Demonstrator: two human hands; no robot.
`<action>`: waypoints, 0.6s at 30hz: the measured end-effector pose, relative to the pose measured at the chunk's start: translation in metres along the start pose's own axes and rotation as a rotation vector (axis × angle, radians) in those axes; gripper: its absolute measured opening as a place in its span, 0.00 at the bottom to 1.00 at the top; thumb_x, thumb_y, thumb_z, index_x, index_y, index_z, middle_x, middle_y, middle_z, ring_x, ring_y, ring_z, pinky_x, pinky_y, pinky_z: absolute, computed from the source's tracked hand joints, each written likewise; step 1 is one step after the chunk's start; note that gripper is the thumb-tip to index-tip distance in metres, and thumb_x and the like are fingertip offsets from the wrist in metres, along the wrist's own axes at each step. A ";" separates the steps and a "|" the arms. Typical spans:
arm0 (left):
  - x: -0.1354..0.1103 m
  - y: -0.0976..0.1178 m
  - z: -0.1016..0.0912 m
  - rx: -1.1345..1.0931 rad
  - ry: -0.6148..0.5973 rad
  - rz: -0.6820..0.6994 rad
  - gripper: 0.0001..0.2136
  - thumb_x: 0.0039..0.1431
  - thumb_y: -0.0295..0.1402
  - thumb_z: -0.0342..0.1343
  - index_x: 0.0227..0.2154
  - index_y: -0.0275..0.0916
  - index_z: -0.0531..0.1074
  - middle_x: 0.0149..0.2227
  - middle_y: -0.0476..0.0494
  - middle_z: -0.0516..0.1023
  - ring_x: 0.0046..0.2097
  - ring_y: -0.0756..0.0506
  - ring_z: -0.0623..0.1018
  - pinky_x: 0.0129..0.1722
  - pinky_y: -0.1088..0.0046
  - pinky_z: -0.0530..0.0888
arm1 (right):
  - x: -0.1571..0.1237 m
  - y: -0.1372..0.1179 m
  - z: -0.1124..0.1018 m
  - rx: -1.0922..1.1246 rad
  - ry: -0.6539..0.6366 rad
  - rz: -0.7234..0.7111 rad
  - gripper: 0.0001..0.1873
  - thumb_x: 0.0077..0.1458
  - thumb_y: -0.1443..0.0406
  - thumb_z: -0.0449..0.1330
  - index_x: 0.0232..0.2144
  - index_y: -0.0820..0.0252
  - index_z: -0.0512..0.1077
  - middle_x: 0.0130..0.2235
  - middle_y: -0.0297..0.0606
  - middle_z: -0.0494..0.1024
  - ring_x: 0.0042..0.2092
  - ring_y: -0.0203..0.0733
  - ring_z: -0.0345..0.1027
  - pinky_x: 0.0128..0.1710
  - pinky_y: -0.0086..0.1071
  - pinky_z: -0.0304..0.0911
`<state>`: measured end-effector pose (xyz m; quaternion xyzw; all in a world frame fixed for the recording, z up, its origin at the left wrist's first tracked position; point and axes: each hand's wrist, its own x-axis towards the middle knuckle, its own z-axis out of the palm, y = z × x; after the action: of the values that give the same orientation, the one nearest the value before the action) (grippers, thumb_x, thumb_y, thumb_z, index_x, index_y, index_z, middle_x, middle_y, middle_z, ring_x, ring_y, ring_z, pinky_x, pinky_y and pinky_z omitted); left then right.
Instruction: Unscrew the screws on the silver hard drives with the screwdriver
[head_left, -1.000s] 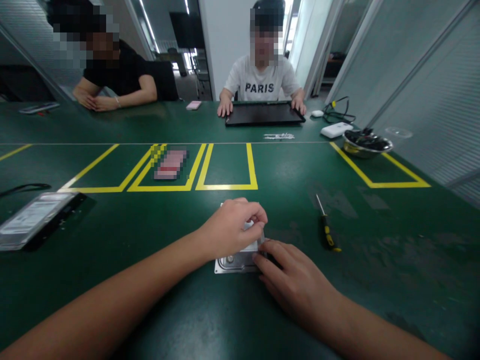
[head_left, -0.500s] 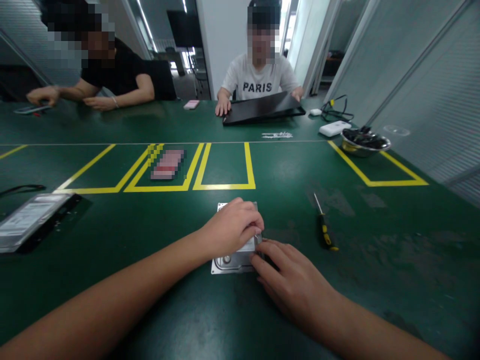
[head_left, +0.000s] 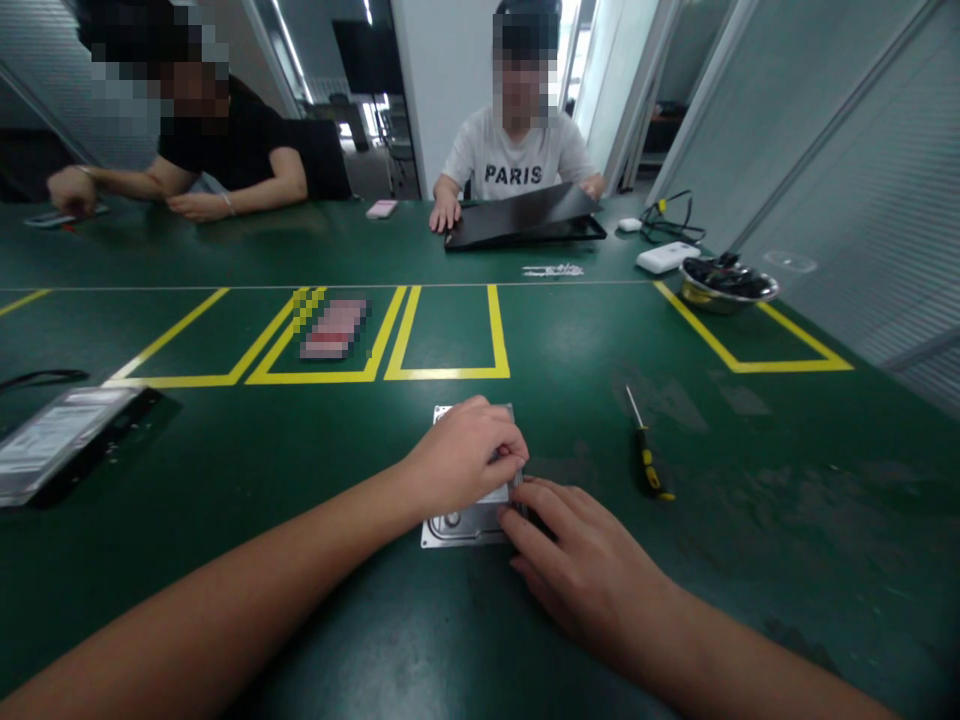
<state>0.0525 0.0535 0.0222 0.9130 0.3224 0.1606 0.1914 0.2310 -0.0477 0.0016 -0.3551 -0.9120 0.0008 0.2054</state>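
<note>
A silver metal hard-drive case (head_left: 459,526) lies flat on the green table (head_left: 525,640) just in front of me. My left hand (head_left: 465,455) rests on top of it, fingers curled and pinched at its right edge. My right hand (head_left: 577,560) lies beside the case's right near corner, fingertips touching that edge next to the left fingers. What the fingertips pinch is hidden. A yellow-and-black screwdriver (head_left: 646,455) lies on the table to the right of both hands, untouched.
Another hard drive (head_left: 56,440) lies at the far left. Yellow tape boxes (head_left: 446,372) mark the table's middle. A metal bowl (head_left: 726,283) of parts stands at the back right. Across the table one person lifts a black laptop panel (head_left: 525,220); another sits at the left.
My hands have barely shifted on the case. The person opposite has tilted the black panel up. The person at the left has stretched an arm out to the left.
</note>
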 end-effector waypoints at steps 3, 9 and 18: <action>-0.002 -0.001 0.002 -0.025 0.027 0.031 0.06 0.60 0.26 0.57 0.29 0.38 0.78 0.31 0.49 0.79 0.36 0.47 0.74 0.42 0.67 0.66 | 0.001 -0.001 -0.002 -0.004 -0.003 0.000 0.15 0.60 0.70 0.55 0.48 0.67 0.74 0.48 0.51 0.77 0.47 0.54 0.72 0.44 0.46 0.74; 0.000 -0.001 0.002 -0.036 0.032 0.024 0.06 0.57 0.26 0.59 0.27 0.39 0.79 0.30 0.51 0.81 0.34 0.48 0.76 0.43 0.67 0.66 | 0.001 0.000 0.000 0.002 -0.015 0.011 0.14 0.60 0.69 0.55 0.47 0.67 0.74 0.48 0.50 0.77 0.47 0.53 0.72 0.44 0.46 0.74; 0.006 0.004 -0.002 -0.045 -0.044 -0.207 0.07 0.53 0.26 0.61 0.27 0.44 0.82 0.30 0.52 0.83 0.35 0.46 0.77 0.44 0.64 0.67 | 0.002 0.000 -0.003 -0.003 -0.051 0.010 0.15 0.60 0.69 0.54 0.47 0.66 0.74 0.49 0.50 0.76 0.47 0.53 0.72 0.43 0.46 0.74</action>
<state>0.0585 0.0554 0.0267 0.8736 0.4072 0.1270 0.2343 0.2310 -0.0467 0.0055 -0.3601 -0.9150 0.0092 0.1817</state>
